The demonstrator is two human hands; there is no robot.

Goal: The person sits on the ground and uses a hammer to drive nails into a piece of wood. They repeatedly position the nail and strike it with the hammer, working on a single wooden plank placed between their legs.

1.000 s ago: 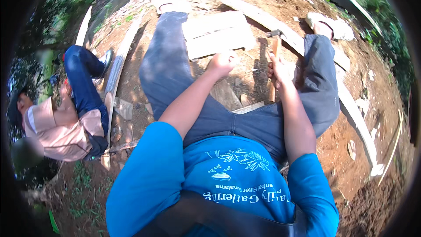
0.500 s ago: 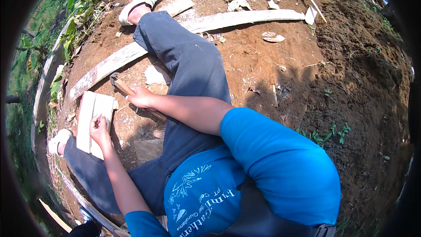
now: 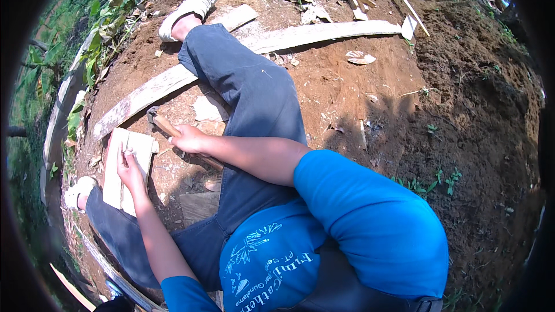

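Observation:
My right hand (image 3: 189,140) is wrapped round the wooden handle of a hammer (image 3: 166,125). The dark hammer head (image 3: 152,115) points away to the left, close to the upper end of some pale boards lying side by side (image 3: 139,148). Over those boards is my left hand (image 3: 130,169), its thumb and fingers drawn together near the seam. Whatever sits between these fingertips is too small to make out. The near end of the boards rests by my left trouser leg (image 3: 118,228).
A long pale plank (image 3: 141,92) crosses the soil under my right leg, with another plank (image 3: 324,30) beyond it. A short wood piece (image 3: 199,205) lies between my legs. Dry leaves (image 3: 359,58) and a thin stick (image 3: 404,3) are on the ground.
The fingers of my left hand have gone from curled to straighter, still together above the boards. My right hand keeps hold of the hammer in nearly the same place. The view has shifted slightly.

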